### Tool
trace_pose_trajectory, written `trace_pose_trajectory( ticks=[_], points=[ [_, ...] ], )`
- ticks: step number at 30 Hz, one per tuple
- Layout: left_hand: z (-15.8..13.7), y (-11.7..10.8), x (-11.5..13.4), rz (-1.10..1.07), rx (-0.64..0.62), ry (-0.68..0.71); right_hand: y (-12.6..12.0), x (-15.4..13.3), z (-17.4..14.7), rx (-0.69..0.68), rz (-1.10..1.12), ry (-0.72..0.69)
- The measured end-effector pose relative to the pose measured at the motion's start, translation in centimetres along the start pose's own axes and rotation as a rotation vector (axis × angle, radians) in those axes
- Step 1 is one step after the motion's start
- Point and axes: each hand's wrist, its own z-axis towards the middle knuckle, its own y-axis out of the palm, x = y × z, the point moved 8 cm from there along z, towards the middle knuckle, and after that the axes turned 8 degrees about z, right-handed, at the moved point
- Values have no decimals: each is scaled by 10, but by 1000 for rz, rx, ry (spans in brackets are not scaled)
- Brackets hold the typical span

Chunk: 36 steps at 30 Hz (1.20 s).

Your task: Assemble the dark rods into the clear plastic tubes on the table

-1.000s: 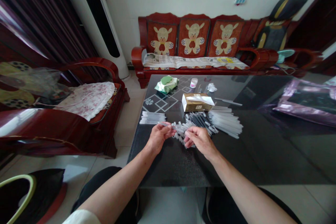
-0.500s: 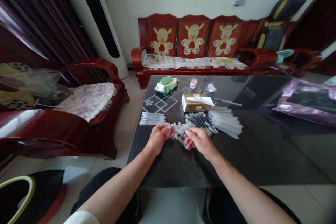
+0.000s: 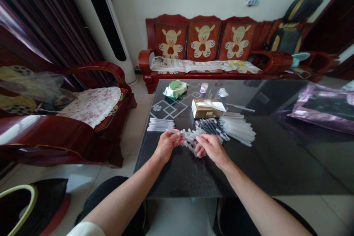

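Observation:
My left hand [image 3: 169, 143] is closed around a whitish pen [image 3: 173, 131], which sticks out past the fingers. Across from it, my right hand [image 3: 208, 147] pinches a small whitish pen part at its fingertips, mostly hidden. Between and beneath the hands is a pile of short translucent pen caps [image 3: 190, 143]. Dark pen refills [image 3: 211, 127] lie behind my right hand. Long translucent pen barrels [image 3: 238, 129] are heaped to their right. Beyond my left hand, several whitish pens [image 3: 160, 125] lie side by side in a row.
On the dark table [image 3: 177, 177] stand a tissue box [image 3: 208, 112], a green wipes pack [image 3: 176, 90] and a small white jar [image 3: 204, 87]. A single whitish stick [image 3: 240, 107] lies behind the barrels. A purple plastic bag [image 3: 323, 107] rests at the right.
Almost nothing differs. My right hand has shifted very slightly; my left hand and the piles stay where they were.

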Motion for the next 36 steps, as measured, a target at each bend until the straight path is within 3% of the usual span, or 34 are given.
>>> trace_pose_trajectory(
  ticks=[14, 20, 25, 31, 36],
  points=[
    [-1, 2, 2, 8, -2, 3, 2, -7, -2, -14, -7, -19],
    [-2, 2, 2, 9, -6, 2, 2, 0, -1, -3, -18, 40],
    [-2, 3, 2, 19, -27, 14, 3, -3, -1, -31, -15, -9],
    [-1, 1, 2, 26, -19, 22, 2, -1, -1, -6, -21, 42],
    [-1, 2, 2, 28, -28, 27, 2, -3, 0, -42, -43, -12]
  ],
)
